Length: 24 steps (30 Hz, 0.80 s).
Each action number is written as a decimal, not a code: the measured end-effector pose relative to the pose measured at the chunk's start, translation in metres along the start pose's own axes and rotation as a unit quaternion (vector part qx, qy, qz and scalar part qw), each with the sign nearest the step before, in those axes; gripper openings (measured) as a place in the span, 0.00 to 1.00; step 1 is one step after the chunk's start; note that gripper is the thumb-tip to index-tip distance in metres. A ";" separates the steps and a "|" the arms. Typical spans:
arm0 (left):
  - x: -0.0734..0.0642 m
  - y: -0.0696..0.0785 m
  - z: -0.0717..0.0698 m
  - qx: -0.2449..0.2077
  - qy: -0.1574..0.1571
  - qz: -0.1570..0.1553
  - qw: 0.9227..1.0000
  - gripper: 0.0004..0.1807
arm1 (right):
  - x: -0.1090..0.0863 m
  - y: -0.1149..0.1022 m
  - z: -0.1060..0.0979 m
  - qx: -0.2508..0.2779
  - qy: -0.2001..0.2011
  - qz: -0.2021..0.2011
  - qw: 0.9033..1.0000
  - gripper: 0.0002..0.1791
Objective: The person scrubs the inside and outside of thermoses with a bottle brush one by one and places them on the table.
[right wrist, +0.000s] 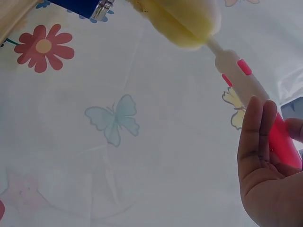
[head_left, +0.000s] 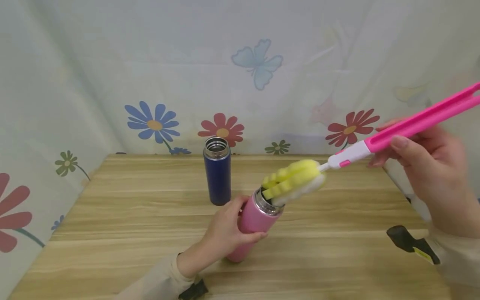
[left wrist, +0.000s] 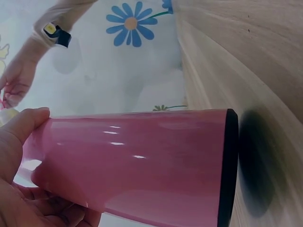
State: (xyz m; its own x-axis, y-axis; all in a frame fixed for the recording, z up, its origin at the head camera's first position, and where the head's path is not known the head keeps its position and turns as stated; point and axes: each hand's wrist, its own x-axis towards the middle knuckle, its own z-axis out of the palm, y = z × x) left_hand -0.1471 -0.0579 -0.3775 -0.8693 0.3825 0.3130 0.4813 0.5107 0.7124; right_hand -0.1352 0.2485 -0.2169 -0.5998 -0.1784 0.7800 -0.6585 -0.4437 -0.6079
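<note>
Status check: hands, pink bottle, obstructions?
Left hand grips tilted pink bottle. Right hand holds brush, yellow sponge head at bottle's mouth. No obstruction visible; blue bottle stands apart.

Room right of the pink bottle (head_left: 258,218)
The table (head_left: 330,241) offers passage there; a brush head (head_left: 293,178) blocks the mouth (head_left: 266,206), the left grip (head_left: 224,228) the left side, and a blue bottle (head_left: 218,177) stands behind-left.
</note>
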 end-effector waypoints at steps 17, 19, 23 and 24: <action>-0.004 0.003 0.001 0.024 -0.011 0.020 0.999 0.39 | 0.019 -0.007 0.007 -0.234 -0.084 0.098 0.964 0.12; -0.005 0.004 0.001 0.018 -0.015 0.018 1.000 0.39 | 0.020 -0.006 0.010 -0.239 -0.094 0.101 0.961 0.12; -0.005 0.004 0.001 0.004 -0.013 0.010 1.000 0.39 | 0.020 -0.004 0.017 -0.250 -0.106 0.102 0.957 0.13; -0.005 0.004 0.001 -0.001 -0.011 0.009 1.000 0.39 | 0.020 -0.004 0.018 -0.258 -0.108 0.102 0.955 0.13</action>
State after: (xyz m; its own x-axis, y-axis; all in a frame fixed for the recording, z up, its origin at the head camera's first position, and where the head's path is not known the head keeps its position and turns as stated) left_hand -0.1412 -0.0574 -0.3767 -0.8582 0.4081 0.3113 0.4960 0.5031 0.7077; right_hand -0.1367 0.2307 -0.1960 -0.6686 -0.4168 0.6158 -0.7073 0.1011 -0.6996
